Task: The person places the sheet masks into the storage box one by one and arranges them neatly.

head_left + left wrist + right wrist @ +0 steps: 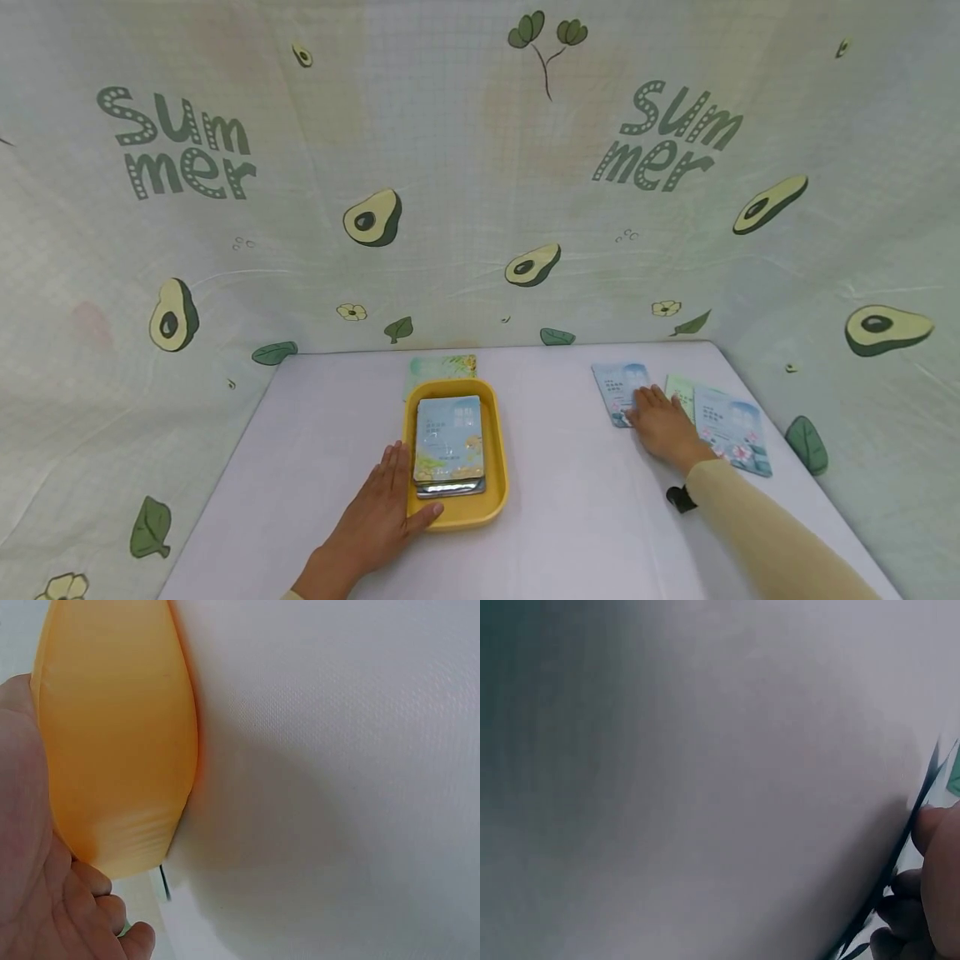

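Note:
My left hand (pixel 378 512) rests at the left rim of a yellow tray (pixel 491 508), its fingers straight and its thumb over the near rim. In the left wrist view, the hand is against the tray's side wall (pixel 112 750). A stack of flat packets, with a blue floral one (pixel 450 437) on top and a silvery edge below, lies in the tray. My right hand (pixel 663 429) touches a blue packet (pixel 611 387) on the table with its fingertips. In the right wrist view, the fingers (pixel 907 915) are bent beside a dark edge, partly out of frame.
Right of the blue packet lie a green packet (pixel 678 388) and another blue one with pink flowers (pixel 738 433), overlapping. A pale green packet (pixel 438 367) sits behind the tray, partly hidden. A patterned cloth (pixel 450 167) hangs behind the white table (pixel 555 500).

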`<state>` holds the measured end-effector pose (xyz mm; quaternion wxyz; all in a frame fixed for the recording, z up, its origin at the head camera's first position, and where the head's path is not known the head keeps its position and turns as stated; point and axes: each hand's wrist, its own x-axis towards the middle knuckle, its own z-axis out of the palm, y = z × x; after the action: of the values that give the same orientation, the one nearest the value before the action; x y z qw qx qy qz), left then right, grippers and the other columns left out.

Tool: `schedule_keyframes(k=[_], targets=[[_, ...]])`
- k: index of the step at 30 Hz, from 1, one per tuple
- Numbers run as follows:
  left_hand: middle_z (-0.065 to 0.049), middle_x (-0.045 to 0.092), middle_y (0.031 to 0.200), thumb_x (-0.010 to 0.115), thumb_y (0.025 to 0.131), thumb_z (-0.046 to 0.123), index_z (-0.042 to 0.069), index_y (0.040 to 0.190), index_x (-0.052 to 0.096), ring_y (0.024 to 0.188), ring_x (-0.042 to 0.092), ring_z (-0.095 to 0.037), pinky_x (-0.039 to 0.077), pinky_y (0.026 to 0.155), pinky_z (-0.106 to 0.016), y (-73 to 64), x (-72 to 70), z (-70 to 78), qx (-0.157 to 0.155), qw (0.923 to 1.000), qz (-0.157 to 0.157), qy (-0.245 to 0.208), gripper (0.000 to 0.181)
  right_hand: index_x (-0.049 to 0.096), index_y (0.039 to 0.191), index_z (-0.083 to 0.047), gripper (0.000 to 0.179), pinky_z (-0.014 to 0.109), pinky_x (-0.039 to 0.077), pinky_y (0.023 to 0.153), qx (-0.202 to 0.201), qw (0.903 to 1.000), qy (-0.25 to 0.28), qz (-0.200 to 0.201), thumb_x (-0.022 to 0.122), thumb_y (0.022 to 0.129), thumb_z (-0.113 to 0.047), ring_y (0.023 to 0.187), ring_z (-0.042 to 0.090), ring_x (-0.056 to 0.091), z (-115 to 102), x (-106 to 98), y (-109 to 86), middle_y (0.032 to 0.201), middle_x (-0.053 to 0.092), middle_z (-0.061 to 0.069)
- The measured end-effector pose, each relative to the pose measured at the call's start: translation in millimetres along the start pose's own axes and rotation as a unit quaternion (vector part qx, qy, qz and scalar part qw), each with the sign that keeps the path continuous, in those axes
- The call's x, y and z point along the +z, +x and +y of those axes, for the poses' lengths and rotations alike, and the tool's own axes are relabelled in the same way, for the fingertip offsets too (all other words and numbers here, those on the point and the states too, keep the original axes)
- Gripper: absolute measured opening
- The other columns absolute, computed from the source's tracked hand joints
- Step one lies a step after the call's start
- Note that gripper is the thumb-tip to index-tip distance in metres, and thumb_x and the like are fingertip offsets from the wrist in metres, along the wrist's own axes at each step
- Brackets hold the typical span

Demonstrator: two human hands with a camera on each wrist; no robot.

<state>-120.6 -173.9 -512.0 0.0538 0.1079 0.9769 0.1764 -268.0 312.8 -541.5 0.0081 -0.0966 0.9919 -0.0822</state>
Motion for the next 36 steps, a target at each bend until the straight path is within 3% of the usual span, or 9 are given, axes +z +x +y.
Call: schedule_keyframes(k=[4, 11, 19, 25, 30, 36], targets=[[-0.025, 0.017, 0.174, 0.053, 0.101, 0.069, -0.007, 0.165, 0.018, 0.163, 0.017, -0.040, 0.027, 0.129, -0.056, 0.4, 0.9, -0.5, -0.003, 1.0000, -0.004, -0.004, 0.105, 0.043, 0.150, 0.016, 0.059, 0.075, 0.021, 0.121, -0.008, 1.0000, -0.004, 0.000, 0.045, 0.113, -0.029, 0.149, 0.058, 0.032, -9.4, 5.5, 0.8, 0.156, 0.043, 0.037], [-0.024, 0.018, 0.174, 0.054, 0.101, 0.069, -0.007, 0.165, 0.018, 0.163, 0.017, -0.040, 0.027, 0.129, -0.056, 1.6, 1.9, -0.9, -0.006, 1.0000, -0.004, -0.005, 0.106, 0.050, 0.144, 0.017, 0.058, 0.074, 0.032, 0.117, 0.006, 0.9998, -0.015, -0.008, 0.052, 0.110, -0.031, 0.141, 0.056, 0.046, -46.7, 2.1, -8.6, 0.148, 0.052, 0.037], [-0.024, 0.015, 0.175, 0.051, 0.101, 0.071, -0.006, 0.166, 0.016, 0.163, 0.014, -0.039, 0.027, 0.129, -0.056, 1.0, 2.0, -1.7, -0.006, 0.9999, -0.010, 0.001, 0.106, 0.061, 0.131, 0.012, 0.052, 0.073, 0.046, 0.104, -0.001, 0.9989, -0.043, 0.019, 0.064, 0.106, -0.033, 0.128, 0.053, 0.059, -87.2, 8.9, -32.9, 0.134, 0.063, 0.034], [-0.024, 0.014, 0.175, 0.051, 0.102, 0.070, -0.006, 0.166, 0.016, 0.163, 0.013, -0.040, 0.027, 0.129, -0.056, -0.1, 1.6, -3.0, -0.001, 0.9999, -0.005, 0.009, 0.105, 0.069, 0.110, 0.003, 0.045, 0.062, 0.056, 0.085, -0.025, 0.9963, -0.065, 0.051, 0.072, 0.100, -0.040, 0.106, 0.045, 0.068, -109.9, 10.0, -51.5, 0.110, 0.071, 0.021], [-0.025, 0.016, 0.174, 0.052, 0.102, 0.069, -0.006, 0.165, 0.018, 0.163, 0.015, -0.040, 0.027, 0.129, -0.056, 0.2, 2.1, -3.8, 0.005, 0.9999, 0.002, 0.011, 0.104, 0.070, 0.113, 0.001, 0.050, 0.057, 0.056, 0.077, -0.045, 0.9942, -0.070, 0.068, 0.074, 0.098, -0.045, 0.097, 0.040, 0.068, -112.8, 7.0, -52.1, 0.109, 0.073, 0.019], [-0.025, 0.016, 0.174, 0.052, 0.102, 0.068, -0.006, 0.166, 0.017, 0.163, 0.015, -0.040, 0.027, 0.129, -0.056, 1.2, 4.0, -4.3, 0.005, 0.9999, 0.003, 0.012, 0.104, 0.063, 0.136, 0.006, 0.071, 0.061, 0.056, 0.091, -0.068, 0.9928, -0.053, 0.083, 0.076, 0.095, -0.050, 0.113, 0.043, 0.064, -90.5, -0.4, -28.7, 0.127, 0.069, 0.025]])
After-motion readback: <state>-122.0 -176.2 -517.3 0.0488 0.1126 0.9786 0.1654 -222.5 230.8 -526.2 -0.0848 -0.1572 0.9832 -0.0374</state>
